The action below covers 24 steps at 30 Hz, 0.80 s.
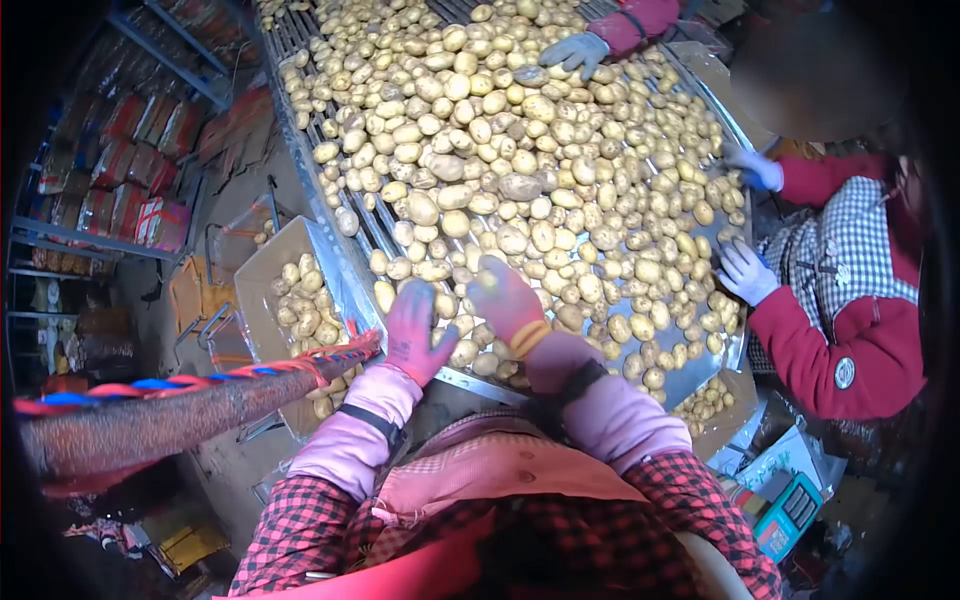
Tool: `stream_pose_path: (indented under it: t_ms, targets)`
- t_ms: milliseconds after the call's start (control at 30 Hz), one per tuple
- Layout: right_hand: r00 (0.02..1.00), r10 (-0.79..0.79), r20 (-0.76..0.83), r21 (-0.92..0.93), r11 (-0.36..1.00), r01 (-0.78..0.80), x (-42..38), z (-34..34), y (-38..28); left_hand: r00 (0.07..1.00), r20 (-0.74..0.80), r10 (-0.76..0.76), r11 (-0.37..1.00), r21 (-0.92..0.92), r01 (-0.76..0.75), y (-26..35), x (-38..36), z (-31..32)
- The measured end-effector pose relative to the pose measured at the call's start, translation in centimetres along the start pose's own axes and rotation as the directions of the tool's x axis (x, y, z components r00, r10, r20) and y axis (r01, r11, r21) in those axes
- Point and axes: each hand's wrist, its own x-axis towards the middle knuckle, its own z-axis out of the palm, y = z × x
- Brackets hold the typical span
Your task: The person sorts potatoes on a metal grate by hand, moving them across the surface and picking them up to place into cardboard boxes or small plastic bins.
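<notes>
Whitish-yellow potatoes (480, 130) cover a slatted metal sorting table (375, 215) that reaches away from me. My left hand (415, 335), in a pink glove with grey fingertips, rests among potatoes at the near edge. Its fingers lie stretched forward and the thumb sticks out to the right. Beside it, my right hand (505, 300), in a similar glove with an orange cuff, is over several potatoes, its fingers extended and a little blurred. The potatoes under both palms are hidden.
A plastic-lined box (265, 270) of potatoes stands left, behind a pole (190, 410) wrapped with red and blue cord. Another box (735, 415) collects potatoes at the lower right. A co-worker's gloved hands (745, 272) touch the right side; another gloved hand (577, 52) reaches in at the far end.
</notes>
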Motion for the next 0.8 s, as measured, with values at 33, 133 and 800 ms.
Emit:
stream_pose_path:
  t_ms: [33, 133, 800]
  targets:
    - [0.981, 0.193, -0.02, 0.205, 0.961, -0.185, -1.2, 0.1, 0.5, 0.996, -0.037, 0.082, 0.996, -0.025, -0.083, 1.2, 0.0, 0.5]
    - [1.0, 0.005, -0.029, 0.186, 0.982, 0.0, -4.4, 6.5, 7.4, 0.979, 0.151, 0.138, 0.972, -0.212, -0.104, 4.1, 0.7, 1.0]
    - [0.953, 0.046, 0.298, 0.337, 0.929, -0.15, -9.4, 1.3, 0.3, 0.752, 0.607, -0.259, -0.22, -0.795, 0.566, -3.6, -19.0, -11.5]
